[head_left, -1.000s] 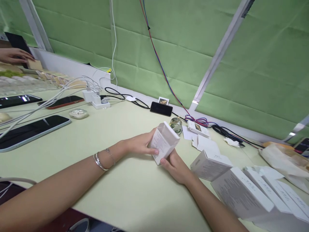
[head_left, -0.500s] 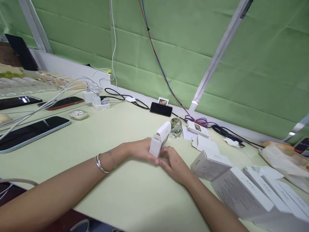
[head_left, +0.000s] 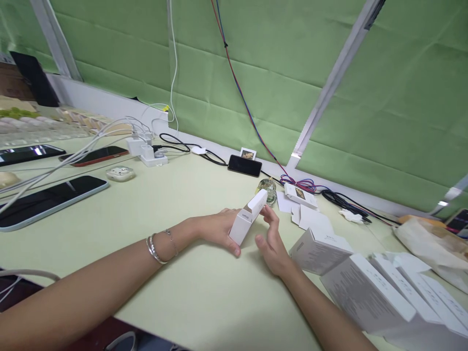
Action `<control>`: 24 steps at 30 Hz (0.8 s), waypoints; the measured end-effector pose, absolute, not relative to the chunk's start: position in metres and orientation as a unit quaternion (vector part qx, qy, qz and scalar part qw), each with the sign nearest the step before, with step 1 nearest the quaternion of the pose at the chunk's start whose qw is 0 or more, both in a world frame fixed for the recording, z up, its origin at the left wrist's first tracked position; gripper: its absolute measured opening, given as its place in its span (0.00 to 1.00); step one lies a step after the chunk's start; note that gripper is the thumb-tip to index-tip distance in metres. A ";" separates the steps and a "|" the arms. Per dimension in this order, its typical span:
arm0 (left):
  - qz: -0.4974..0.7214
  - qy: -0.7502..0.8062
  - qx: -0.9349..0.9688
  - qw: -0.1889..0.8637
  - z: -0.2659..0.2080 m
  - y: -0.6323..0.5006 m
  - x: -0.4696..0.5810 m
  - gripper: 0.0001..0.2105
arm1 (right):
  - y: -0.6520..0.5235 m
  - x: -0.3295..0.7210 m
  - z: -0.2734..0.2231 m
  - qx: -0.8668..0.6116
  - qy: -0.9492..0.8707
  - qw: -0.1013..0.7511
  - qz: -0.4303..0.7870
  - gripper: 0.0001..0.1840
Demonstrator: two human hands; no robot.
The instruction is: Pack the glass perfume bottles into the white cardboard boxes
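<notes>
A small white carton [head_left: 245,222] stands tilted over the table, its top end flap raised. My left hand [head_left: 219,231] grips it from the left, the thumb along its lower edge and the other fingers mostly behind it. To the right, my right hand [head_left: 272,246] has its thumb and fingers apart. Its fingertips come close to the carton's far edge; whether they touch it I cannot tell. Just behind the carton sits a round clear object with green inside [head_left: 269,189], partly covered by it.
Several larger white boxes [head_left: 365,287] stand in a row at right. Opened white packaging [head_left: 310,217] and a small box [head_left: 300,195] lie behind. A dark phone [head_left: 244,165] leans near the wall. At left are a blue-edged phone [head_left: 54,200], a power strip [head_left: 153,157] and white cables.
The carton has tipped to the right in my left hand. My right thumb has come away from the carton's lower edge, and the right fingers have opened and moved up its right side.
</notes>
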State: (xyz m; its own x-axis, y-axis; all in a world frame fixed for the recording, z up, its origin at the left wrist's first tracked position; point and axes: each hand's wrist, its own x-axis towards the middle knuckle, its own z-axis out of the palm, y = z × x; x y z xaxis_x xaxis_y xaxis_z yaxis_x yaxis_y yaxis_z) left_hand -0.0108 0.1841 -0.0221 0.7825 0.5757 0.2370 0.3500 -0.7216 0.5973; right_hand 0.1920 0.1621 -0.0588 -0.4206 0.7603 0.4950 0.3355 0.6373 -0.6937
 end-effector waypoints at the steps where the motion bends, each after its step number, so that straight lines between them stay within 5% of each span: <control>1: 0.194 0.266 0.908 0.260 -0.023 0.184 -0.011 0.39 | 0.164 0.192 -0.059 -0.354 -0.782 0.446 0.252 0.33; 5: 0.161 0.302 0.907 0.244 -0.021 0.183 -0.013 0.38 | 0.172 0.192 -0.057 -0.460 -0.693 0.497 0.247 0.25; 14: 0.173 0.597 0.766 0.160 -0.012 0.206 -0.044 0.36 | 0.172 0.190 -0.053 -0.512 -0.688 0.446 0.256 0.18; 24: 0.143 0.585 0.781 0.162 -0.018 0.210 -0.051 0.34 | 0.171 0.190 -0.049 -0.525 -0.682 0.424 0.282 0.16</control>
State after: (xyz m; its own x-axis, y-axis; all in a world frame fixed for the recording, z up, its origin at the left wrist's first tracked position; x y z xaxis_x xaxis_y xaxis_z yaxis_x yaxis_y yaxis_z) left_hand -0.0508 0.2102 -0.0185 0.2740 0.9612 0.0330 0.8684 -0.2620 0.4210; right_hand 0.1902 0.1708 -0.0493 -0.0891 0.9550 0.2829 0.4769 0.2902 -0.8296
